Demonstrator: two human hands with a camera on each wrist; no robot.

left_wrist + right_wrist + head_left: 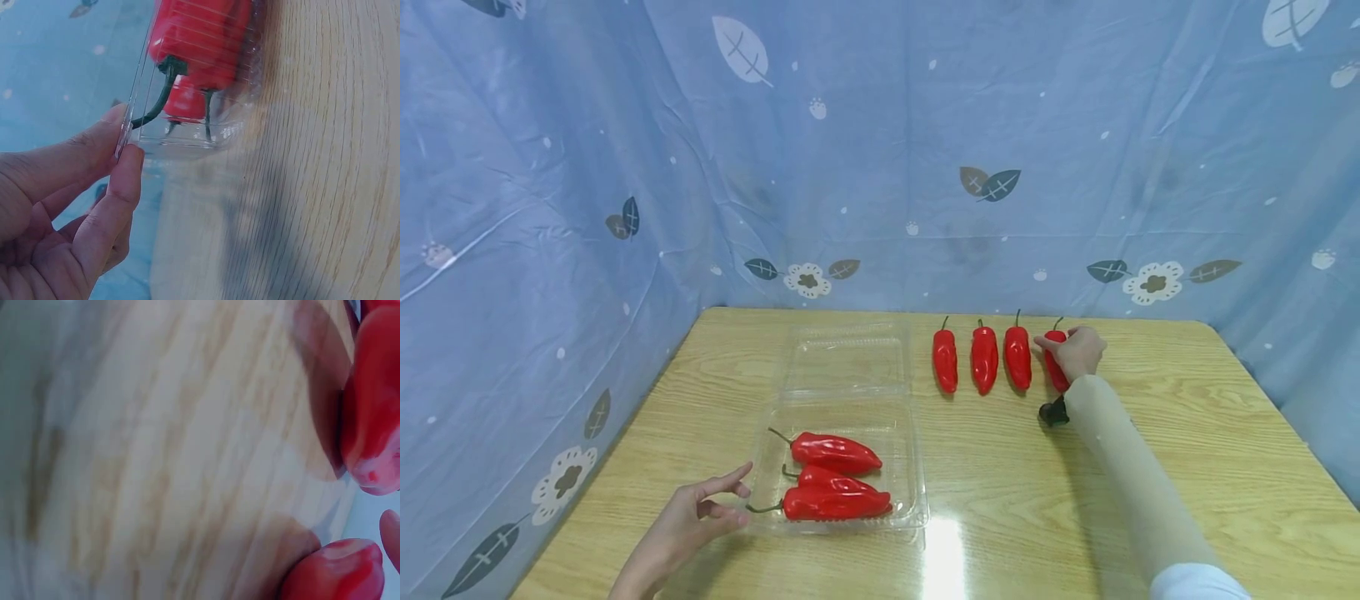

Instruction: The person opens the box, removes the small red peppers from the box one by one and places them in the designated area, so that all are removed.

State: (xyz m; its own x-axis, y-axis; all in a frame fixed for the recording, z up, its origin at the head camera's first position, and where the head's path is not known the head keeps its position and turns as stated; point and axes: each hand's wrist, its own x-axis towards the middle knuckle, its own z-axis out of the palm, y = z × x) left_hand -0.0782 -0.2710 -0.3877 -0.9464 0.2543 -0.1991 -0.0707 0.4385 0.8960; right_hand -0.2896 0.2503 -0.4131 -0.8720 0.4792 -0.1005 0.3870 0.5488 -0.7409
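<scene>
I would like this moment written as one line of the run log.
left hand: pinches clear container at rim; right hand: at rightmost pepper, grip unclear; container: open, three peppers inside; table: row of four peppers

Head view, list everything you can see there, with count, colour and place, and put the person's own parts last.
Table: 1, light wood, under everything
Cloth backdrop: piece count unclear, blue with printed leaves and flowers, behind and beside the table
Container: 1, clear, open, left part of the table
Lid: 1, clear, folded back on the container's far side
Peppers inside: 3, red, green stems, in the container
Peppers in a row: 4, red, right of the lid
Black object: 1, black, by the right wrist
Right sleeve: 1, pale beige, over the right forearm
Left hand: 1, bare, fingertips holding the container's left rim
Right hand: 1, bare, at the row's rightmost pepper; grip unclear
</scene>
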